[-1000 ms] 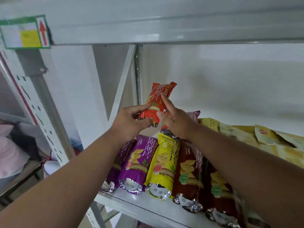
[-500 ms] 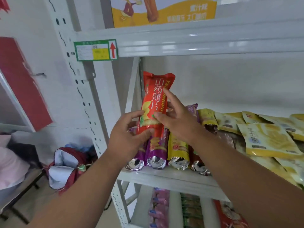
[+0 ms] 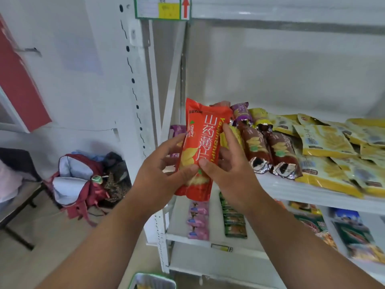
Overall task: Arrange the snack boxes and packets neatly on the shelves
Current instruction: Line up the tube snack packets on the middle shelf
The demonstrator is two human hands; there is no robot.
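Note:
I hold a long red snack packet (image 3: pixel 203 140) with white lettering upright in front of the white shelf (image 3: pixel 291 190). My left hand (image 3: pixel 160 174) grips its lower left side, thumb across the front. My right hand (image 3: pixel 227 165) grips the right side, forefinger up along the edge. Behind the packet, brown tube packets (image 3: pixel 268 151) lie side by side on the shelf, with purple (image 3: pixel 240 110) and yellow (image 3: pixel 258 116) tubes at the back. Flat yellow packets (image 3: pixel 327 155) cover the shelf's right part.
A lower shelf (image 3: pixel 216 240) holds pink packets (image 3: pixel 198 220), green packets (image 3: pixel 233 222) and colourful bags at right. A perforated white upright (image 3: pixel 135 84) stands left of the shelf. A red backpack (image 3: pixel 77 182) lies on the floor at left, a green-rimmed basket (image 3: pixel 152 281) below.
Both hands have pulled the red packet back off the shelf toward me and lower, turning it upright. My view has dropped, and the lower shelf shows now.

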